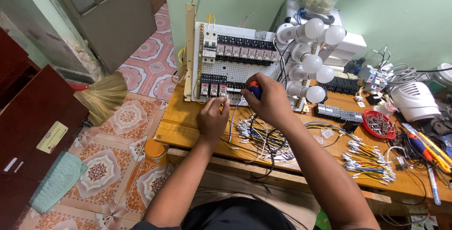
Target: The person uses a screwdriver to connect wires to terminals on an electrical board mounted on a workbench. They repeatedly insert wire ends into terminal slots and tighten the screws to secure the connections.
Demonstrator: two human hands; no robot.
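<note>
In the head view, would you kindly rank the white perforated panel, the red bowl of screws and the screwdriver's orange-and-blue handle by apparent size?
1. White perforated panel
2. Red bowl of screws
3. Orange-and-blue screwdriver handle, mostly hidden inside the right hand, so its full size is unsure.

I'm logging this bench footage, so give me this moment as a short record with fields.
Setting: wooden workbench against a green wall
Left hand: fingers at the lower row of relays on the white panel
Right hand: grips a screwdriver with an orange and blue handle
Nearby: loose wires, white bulbs, red dish of screws
</note>
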